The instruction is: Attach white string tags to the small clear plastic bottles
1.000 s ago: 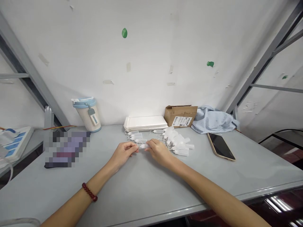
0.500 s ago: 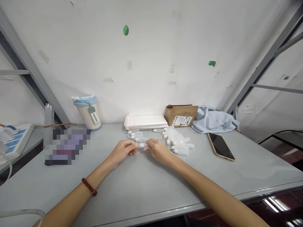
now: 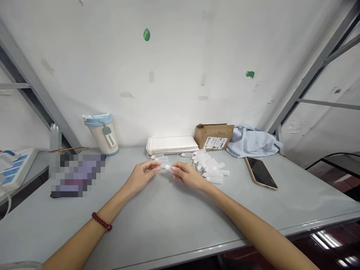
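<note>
Between my hands is a small translucent plastic bottle [image 3: 167,167] with a white neck, lying sideways. My right hand [image 3: 188,174] is closed on its body. The fingers of my left hand [image 3: 144,174] pinch at the other end, by the neck; what exactly they grip is too small to make out. Right of my right hand lies a loose pile of similar bottles [image 3: 210,167], some with thin curved strands at their necks. A few more bottles [image 3: 157,157] lie behind my hands, partly hidden by them.
Against the wall stand a stack of white flat packs [image 3: 172,144], a cardboard box [image 3: 215,137] and a crumpled light blue cloth [image 3: 251,140]. A phone [image 3: 261,172] lies to the right. Leftward are a lidded tumbler [image 3: 101,135], a pixelated item [image 3: 80,174] and a power strip [image 3: 18,168].
Both hands have risen slightly, away from the table's front edge, with the bottle between them. My left hand's fingers have shifted at the neck end. The view has moved a little.
</note>
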`<control>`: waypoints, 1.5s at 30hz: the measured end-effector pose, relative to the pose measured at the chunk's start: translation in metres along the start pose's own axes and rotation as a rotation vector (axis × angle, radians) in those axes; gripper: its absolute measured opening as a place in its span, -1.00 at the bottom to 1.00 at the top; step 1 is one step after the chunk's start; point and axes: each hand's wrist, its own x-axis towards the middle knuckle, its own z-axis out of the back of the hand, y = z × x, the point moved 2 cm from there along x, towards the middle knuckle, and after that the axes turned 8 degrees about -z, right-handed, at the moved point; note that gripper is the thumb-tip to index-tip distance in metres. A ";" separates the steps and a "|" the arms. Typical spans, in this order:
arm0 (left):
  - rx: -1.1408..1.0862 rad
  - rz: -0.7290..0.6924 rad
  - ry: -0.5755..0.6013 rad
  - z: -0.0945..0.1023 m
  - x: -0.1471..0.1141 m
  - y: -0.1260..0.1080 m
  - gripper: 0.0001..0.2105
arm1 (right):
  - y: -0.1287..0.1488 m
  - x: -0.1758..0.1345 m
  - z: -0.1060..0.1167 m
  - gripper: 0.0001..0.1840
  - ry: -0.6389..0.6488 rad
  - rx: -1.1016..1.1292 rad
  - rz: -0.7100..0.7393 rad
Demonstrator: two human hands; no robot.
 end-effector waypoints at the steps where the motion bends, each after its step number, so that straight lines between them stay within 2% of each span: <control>1: 0.008 0.003 0.015 -0.001 0.000 0.000 -0.66 | 0.000 0.000 0.000 -0.70 0.033 0.048 -0.013; 4: 0.016 0.028 0.070 -0.003 -0.001 0.000 -0.69 | 0.001 -0.001 -0.002 -0.64 0.078 0.113 -0.050; 7: 0.018 0.065 0.104 -0.004 -0.001 0.000 -0.71 | 0.002 -0.002 -0.003 -0.66 0.054 0.081 -0.069; 13: 0.038 0.199 0.063 -0.002 0.000 0.006 -0.70 | -0.003 0.003 0.004 -0.80 -0.124 -0.148 -0.003; 19: 0.145 0.135 0.078 -0.001 0.002 0.015 -0.70 | -0.015 0.006 0.008 -0.80 -0.258 -0.502 0.129; 22: 0.183 0.095 0.057 -0.001 0.002 0.014 -0.71 | -0.018 0.006 0.006 -0.81 -0.246 -0.630 0.159; 25: 0.176 0.124 0.016 0.000 0.003 0.012 -0.71 | -0.017 0.006 0.004 -0.82 -0.237 -0.719 0.164; 29: 0.115 0.205 -0.048 0.001 0.003 0.014 -0.71 | -0.013 0.005 0.004 -0.78 -0.259 -0.790 0.109; 35: 0.081 0.229 -0.102 0.003 0.004 0.019 -0.65 | -0.011 0.006 0.008 -0.70 -0.311 -0.850 0.042; 45: 0.069 0.241 -0.089 0.003 0.004 0.022 -0.56 | -0.013 0.005 0.001 -0.64 -0.229 -0.886 0.084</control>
